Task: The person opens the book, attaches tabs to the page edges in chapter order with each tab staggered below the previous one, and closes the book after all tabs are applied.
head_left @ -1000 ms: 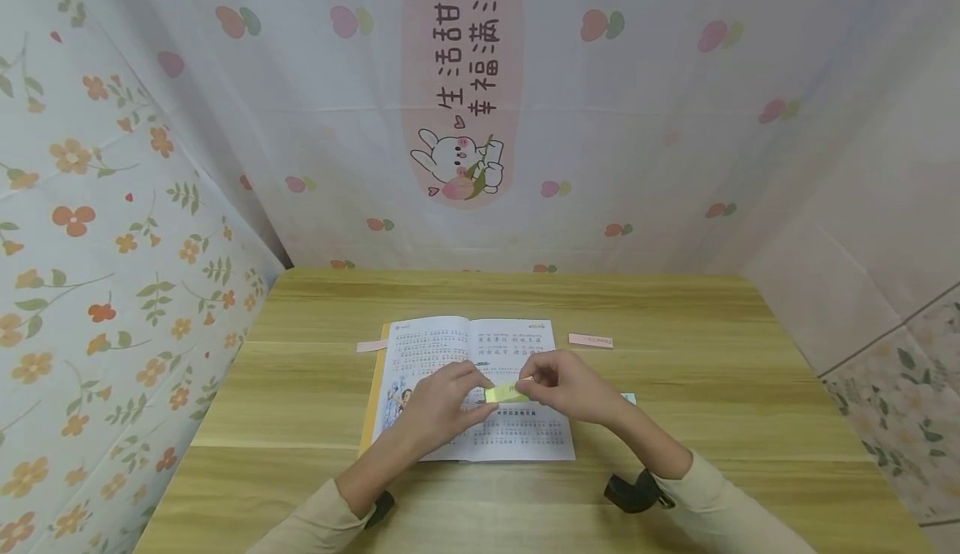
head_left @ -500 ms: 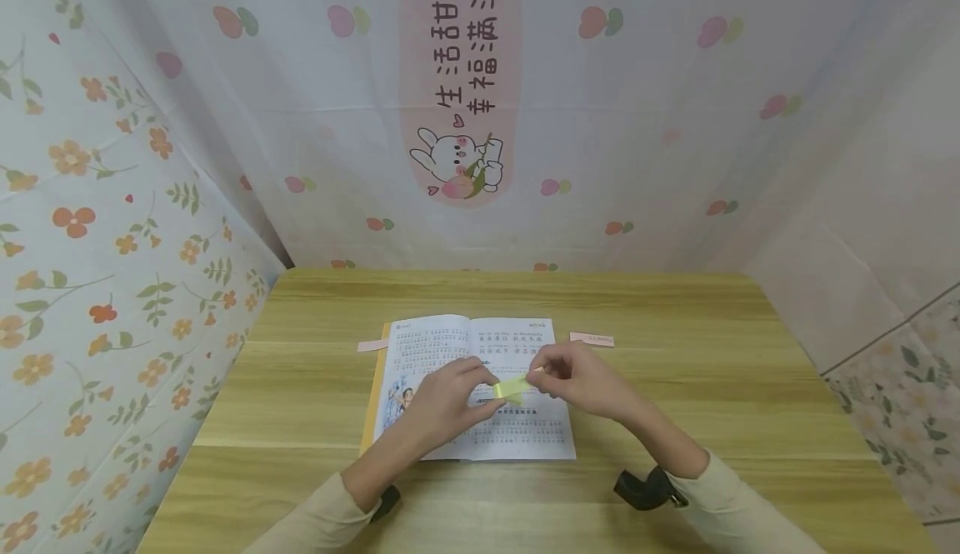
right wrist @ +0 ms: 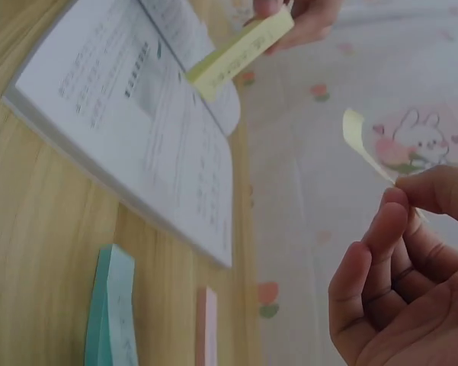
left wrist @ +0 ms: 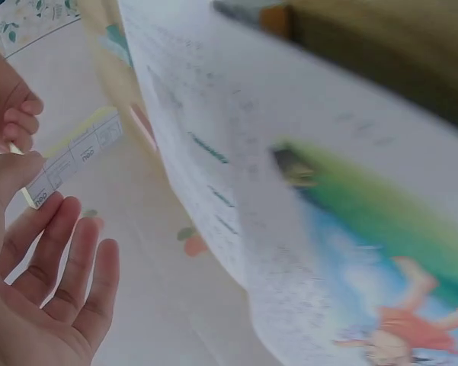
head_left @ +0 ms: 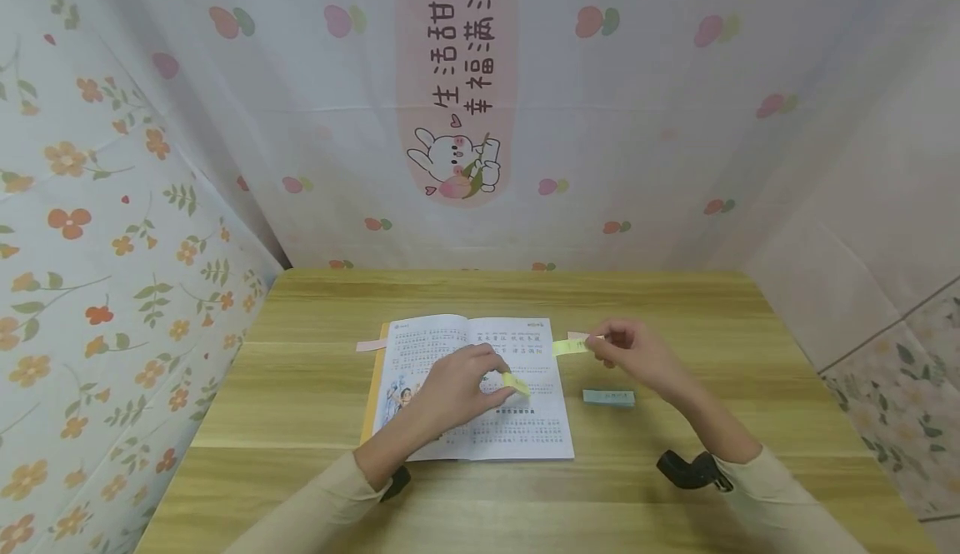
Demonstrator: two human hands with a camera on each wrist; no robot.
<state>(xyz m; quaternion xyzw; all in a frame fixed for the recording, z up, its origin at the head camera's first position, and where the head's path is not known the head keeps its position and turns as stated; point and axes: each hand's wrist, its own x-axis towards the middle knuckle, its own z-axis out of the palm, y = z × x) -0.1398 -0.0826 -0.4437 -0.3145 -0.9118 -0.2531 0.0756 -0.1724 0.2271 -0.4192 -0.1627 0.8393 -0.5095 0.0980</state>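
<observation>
Over the open book [head_left: 525, 433], my left hand [head_left: 459, 383] pinches a pad of yellow sticky notes [head_left: 516, 384] between thumb and index finger. The pad's printed backing [left wrist: 80, 156] faces the left wrist camera. To the right of the page, my right hand [head_left: 643, 361] pinches the end of a single yellow sticky note [head_left: 570, 345]. That strip is apart from the pad and, in the right wrist view, its free end [right wrist: 355, 131] curls up. Handwriting shows on the pad's top sheet [right wrist: 248, 52].
A teal sticky-note pad [head_left: 608, 397] lies on the wooden table [head_left: 292, 421] right of the book. Behind the yellow strip is a pink pad [right wrist: 206, 328], mostly covered in the head view. A pink strip [head_left: 371, 345] sticks out from the book's left edge.
The yellow note has come off the pad. My right hand has moved right and slightly away with it, uncovering the teal pad. The left hand stays over the page with the pad.
</observation>
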